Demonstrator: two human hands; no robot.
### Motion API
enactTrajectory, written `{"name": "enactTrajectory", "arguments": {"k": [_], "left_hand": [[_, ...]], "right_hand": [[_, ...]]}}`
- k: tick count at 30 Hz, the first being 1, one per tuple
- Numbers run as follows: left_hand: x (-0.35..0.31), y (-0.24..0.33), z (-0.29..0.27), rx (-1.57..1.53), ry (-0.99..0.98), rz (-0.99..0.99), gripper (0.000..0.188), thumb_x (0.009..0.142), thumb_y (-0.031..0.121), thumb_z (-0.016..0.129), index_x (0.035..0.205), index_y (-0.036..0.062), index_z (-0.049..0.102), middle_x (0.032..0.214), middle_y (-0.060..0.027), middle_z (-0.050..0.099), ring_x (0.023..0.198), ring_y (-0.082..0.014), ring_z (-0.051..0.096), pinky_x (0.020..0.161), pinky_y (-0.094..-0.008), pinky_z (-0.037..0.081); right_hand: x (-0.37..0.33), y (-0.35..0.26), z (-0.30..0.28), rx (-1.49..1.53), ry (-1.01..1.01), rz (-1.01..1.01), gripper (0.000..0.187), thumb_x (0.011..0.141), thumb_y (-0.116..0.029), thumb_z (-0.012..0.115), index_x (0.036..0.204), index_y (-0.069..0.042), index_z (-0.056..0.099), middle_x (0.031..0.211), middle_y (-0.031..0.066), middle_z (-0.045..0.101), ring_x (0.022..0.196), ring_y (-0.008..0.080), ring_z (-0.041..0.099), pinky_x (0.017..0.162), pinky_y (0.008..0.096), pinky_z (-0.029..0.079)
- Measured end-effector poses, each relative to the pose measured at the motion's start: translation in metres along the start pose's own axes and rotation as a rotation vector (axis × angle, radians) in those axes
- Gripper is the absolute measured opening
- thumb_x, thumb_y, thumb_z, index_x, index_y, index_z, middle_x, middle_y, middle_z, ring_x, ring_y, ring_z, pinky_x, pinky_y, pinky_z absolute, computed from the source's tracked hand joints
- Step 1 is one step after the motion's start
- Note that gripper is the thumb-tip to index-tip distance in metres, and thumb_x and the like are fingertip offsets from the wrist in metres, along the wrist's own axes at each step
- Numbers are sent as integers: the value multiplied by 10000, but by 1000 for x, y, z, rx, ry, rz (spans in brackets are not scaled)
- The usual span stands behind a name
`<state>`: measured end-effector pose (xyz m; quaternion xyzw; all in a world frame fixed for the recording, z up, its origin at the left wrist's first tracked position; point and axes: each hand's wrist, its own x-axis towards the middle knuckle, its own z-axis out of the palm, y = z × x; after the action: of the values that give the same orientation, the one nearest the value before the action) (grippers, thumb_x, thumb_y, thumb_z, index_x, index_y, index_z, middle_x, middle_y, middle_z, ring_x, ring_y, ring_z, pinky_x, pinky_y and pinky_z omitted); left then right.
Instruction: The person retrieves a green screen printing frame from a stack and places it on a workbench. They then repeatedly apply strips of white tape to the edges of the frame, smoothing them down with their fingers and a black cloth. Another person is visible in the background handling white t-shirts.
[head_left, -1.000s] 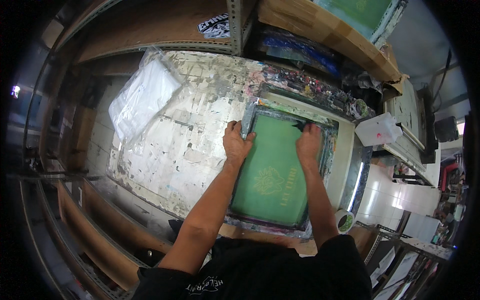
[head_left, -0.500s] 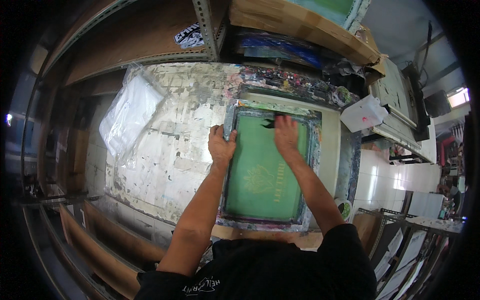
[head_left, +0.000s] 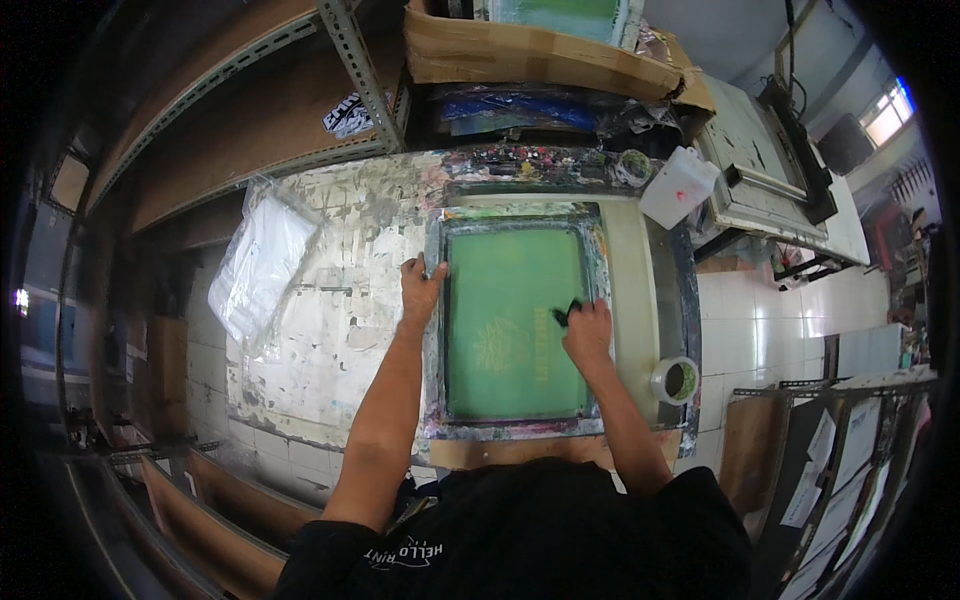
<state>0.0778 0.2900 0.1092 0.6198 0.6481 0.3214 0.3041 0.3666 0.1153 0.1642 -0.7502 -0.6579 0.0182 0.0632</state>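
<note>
A screen printing frame with green mesh lies on the work table, a pale design and lettering showing in its lower half. My left hand grips the frame's left edge, the thumb on the rim. My right hand is closed on a small black cloth over the right side of the mesh, next to the lettering. Part of the cloth is hidden under the fingers.
A plastic bag of white contents lies on the stained table to the left. A white jug stands at the far right, a tape roll at the near right. Shelving and a cardboard box line the back.
My right hand has moved with the black cloth from the mesh's far end toward me, down its right side. My left hand stays at the frame's left edge. The whole view has shifted.
</note>
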Motion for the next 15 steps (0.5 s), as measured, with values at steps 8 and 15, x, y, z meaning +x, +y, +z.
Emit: {"name": "enactTrajectory", "arguments": {"k": [8,15], "left_hand": [[-184,78,-55,167,-426,633,852,664,536,802,1309,35,560,1295,-196,557,1200,-360,507,1014,-480,372],[-280,70,-32,259,-628,654,511,656,170,776,1142,64,660,1151,-95,657,1075,-265,588,895,-399,434]], "right_hand": [[-96,99,-82,460,363,340,441,800,-27,656,1223,-9,533,1074,210,584,1049,405,549,850,477,464],[-135,142,-83,455,267,398,574,716,-103,752,1230,1,520,1187,219,573,1159,418,491,1022,460,389]]}}
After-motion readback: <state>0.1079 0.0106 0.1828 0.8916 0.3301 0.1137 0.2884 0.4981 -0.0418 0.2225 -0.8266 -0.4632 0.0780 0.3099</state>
